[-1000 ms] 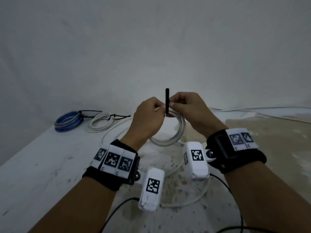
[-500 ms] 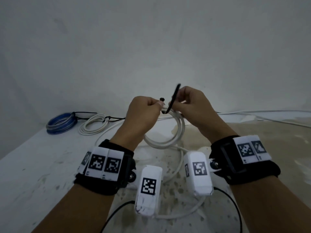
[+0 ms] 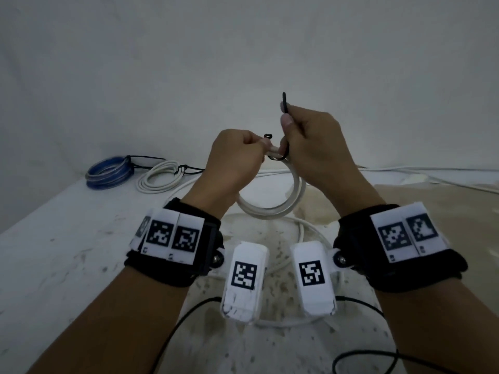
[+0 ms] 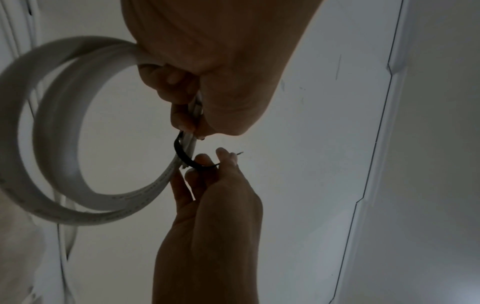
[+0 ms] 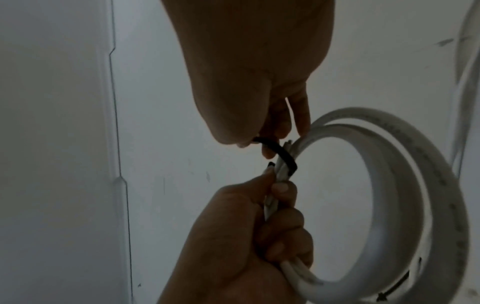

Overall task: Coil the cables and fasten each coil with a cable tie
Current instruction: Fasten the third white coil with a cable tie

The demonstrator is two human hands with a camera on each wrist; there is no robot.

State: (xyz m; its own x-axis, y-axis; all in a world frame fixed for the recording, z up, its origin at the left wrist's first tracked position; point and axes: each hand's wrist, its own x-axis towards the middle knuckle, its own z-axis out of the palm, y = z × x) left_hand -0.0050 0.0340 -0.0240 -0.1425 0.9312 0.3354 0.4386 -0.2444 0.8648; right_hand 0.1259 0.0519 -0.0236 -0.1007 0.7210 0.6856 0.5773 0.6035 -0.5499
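A white cable coil (image 3: 272, 209) hangs in the air above the table. My left hand (image 3: 259, 148) grips its top strands in a fist, as the right wrist view shows with the coil (image 5: 389, 185) to the right. A black cable tie (image 3: 284, 99) curves under those strands; its head (image 3: 267, 136) pokes up by my left thumb. My right hand (image 3: 287, 117) pinches the tie's tail, which points upward. In the left wrist view the tie (image 4: 182, 153) bends round the coil (image 4: 64, 144) between both hands. The tie's ends are apart.
A blue coil (image 3: 109, 172) and a white coil (image 3: 159, 178), each with a black tie, lie at the back left of the white table (image 3: 54, 252). Loose white cable (image 3: 302, 230) trails under my hands and off to the right. A wall stands close behind.
The tie stood upright between my hands; now it is bent under the coil strands. My right hand has risen with the tail, and both hands sit higher.
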